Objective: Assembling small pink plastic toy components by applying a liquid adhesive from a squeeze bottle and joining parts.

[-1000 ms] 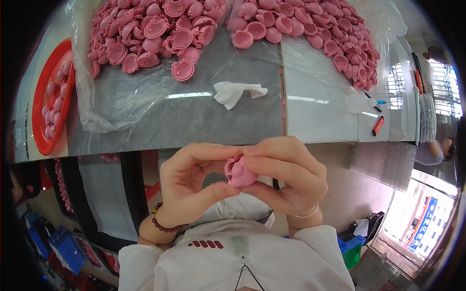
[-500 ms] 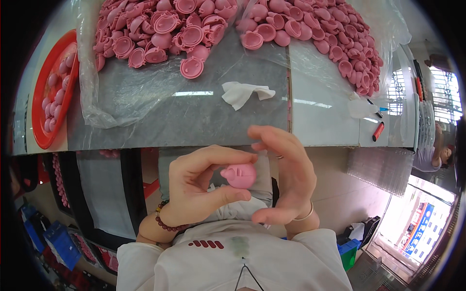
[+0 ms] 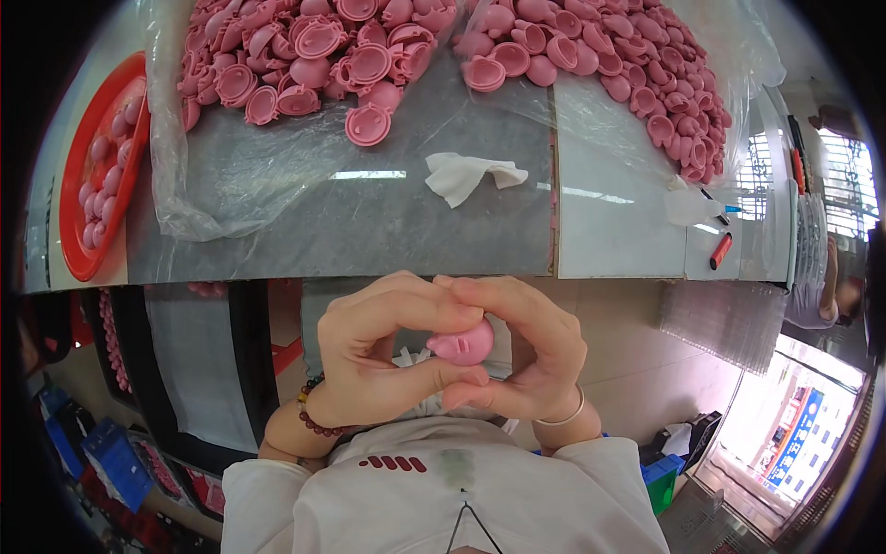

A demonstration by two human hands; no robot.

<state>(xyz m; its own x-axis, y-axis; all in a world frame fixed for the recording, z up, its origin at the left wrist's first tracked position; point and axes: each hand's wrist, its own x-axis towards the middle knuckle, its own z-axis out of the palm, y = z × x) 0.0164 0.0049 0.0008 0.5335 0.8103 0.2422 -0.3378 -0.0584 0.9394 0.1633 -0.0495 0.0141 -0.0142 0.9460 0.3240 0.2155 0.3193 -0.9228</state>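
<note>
A small round pink plastic ball (image 3: 468,342) with little knobs and a slot on its side is held just in front of my chest, below the table edge. My left hand (image 3: 374,332) pinches it between thumb and fingertips from the left. From the right, my right hand (image 3: 543,346) closes round it, index finger above and thumb below, its tips meeting those of the left hand. The far side of the ball is partly covered by the fingers. On the table beyond lie a heap of pink half shells (image 3: 318,37) and a second heap (image 3: 637,74).
A red oval basin (image 3: 69,203) with several pink balls stands at the left. Clear plastic sheeting (image 3: 198,217) lies under the shells. A crumpled white cloth (image 3: 471,175), a clear bottle with a blue tip (image 3: 697,207) and a red marker (image 3: 721,250) rest nearer the edge.
My right hand has come in leftward from an open, curved pose and closed round the ball. The left hand keeps its pinch and the ball has shifted slightly right.
</note>
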